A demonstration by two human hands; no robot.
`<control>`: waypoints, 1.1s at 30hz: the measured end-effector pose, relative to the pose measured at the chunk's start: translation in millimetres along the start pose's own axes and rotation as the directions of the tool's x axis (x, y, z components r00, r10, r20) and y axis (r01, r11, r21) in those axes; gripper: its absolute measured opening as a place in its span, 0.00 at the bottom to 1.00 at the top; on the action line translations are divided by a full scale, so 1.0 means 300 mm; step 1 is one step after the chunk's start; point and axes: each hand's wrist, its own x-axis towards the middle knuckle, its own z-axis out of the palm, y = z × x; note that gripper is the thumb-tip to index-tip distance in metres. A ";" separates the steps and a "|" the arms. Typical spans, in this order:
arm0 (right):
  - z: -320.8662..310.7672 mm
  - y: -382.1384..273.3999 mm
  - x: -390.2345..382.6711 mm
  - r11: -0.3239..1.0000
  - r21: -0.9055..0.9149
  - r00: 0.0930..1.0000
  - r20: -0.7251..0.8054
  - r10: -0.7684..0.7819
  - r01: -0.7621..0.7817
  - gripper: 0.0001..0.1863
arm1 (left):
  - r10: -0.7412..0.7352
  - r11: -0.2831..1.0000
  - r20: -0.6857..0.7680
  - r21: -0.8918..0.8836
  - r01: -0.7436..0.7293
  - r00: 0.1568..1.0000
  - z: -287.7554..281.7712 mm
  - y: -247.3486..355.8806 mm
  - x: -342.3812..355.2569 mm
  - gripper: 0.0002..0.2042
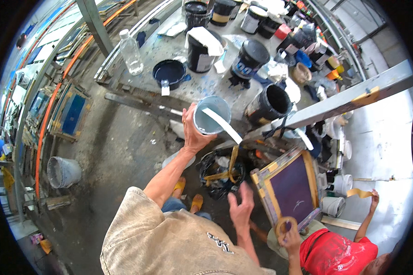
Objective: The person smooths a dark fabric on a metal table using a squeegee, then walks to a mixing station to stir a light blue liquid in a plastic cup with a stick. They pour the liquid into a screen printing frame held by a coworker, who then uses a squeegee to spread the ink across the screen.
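Head cam: my left hand (195, 133) is nearer, fingers curled round the cup (216, 101); white strip (223, 123) slants toward 4 o'clock, 12 o'clock from my blurry right hand (241, 208), fingers spread.

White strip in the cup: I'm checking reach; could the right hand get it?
Probably yes: the right hand looks empty, and the white strip juts from the cup on that side, unblocked.

Tan shirt (174, 243), washed-out look, paler mottling on the shoulder. Left sleeve (126, 224) short, wide, loose at the opening. Chest mark (220, 243) black with white, irregular outline. Blue trousers (173, 204), mostly hidden. Footwear (197, 200) orange-yellow. Left hand (193, 135) and right hand (242, 208) bare, forearms likewise.
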 end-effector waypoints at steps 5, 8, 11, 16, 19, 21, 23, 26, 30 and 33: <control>-0.041 -0.183 0.198 0.920 -0.055 0.921 0.001 -0.389 0.388 0.41 | 0.092 0.996 0.192 -0.036 -0.087 0.977 -0.185 0.081 -0.109 0.54; -0.012 -0.201 0.177 0.892 -0.073 0.895 0.059 -0.442 0.446 0.32 | 0.011 1.000 0.281 -0.012 -0.008 0.960 -0.294 0.134 -0.153 0.50; -0.008 -0.193 0.113 0.842 -0.011 0.839 0.098 -0.536 0.539 0.26 | -0.003 0.999 0.227 -0.030 0.011 0.974 -0.404 0.192 -0.218 0.47; -0.053 -0.177 0.121 0.814 -0.001 0.813 -0.050 -0.580 0.581 0.18 | 0.033 0.999 0.391 0.009 -0.039 0.920 -0.442 0.201 -0.277 0.51; -0.104 -0.168 0.162 0.813 -0.056 0.801 -0.145 -0.581 0.580 0.15 | 0.010 1.000 0.572 0.009 -0.019 0.820 -0.442 0.258 -0.236 0.50; -0.128 -0.154 0.173 0.791 -0.113 0.774 -0.162 -0.612 0.601 0.16 | -0.001 1.000 0.664 0.008 -0.006 0.748 -0.456 0.308 -0.207 0.48; -0.146 -0.143 0.182 0.754 -0.155 0.738 -0.155 -0.656 0.638 0.17 | 0.046 0.999 0.685 -0.041 -0.025 0.727 -0.463 0.333 -0.200 0.48; -0.179 -0.110 0.168 0.712 -0.233 0.713 -0.096 -0.695 0.662 0.18 | 0.191 0.981 0.670 -0.150 -0.121 0.717 -0.458 0.315 -0.190 0.55; -0.251 -0.114 0.113 0.765 -0.232 0.792 0.047 -0.609 0.601 0.18 | 0.334 0.939 0.581 -0.277 -0.206 0.743 -0.456 0.274 -0.179 0.56; -0.274 -0.134 0.070 0.805 -0.101 0.811 0.069 -0.581 0.585 0.17 | 0.321 0.945 0.615 -0.256 -0.202 0.720 -0.457 0.274 -0.157 0.56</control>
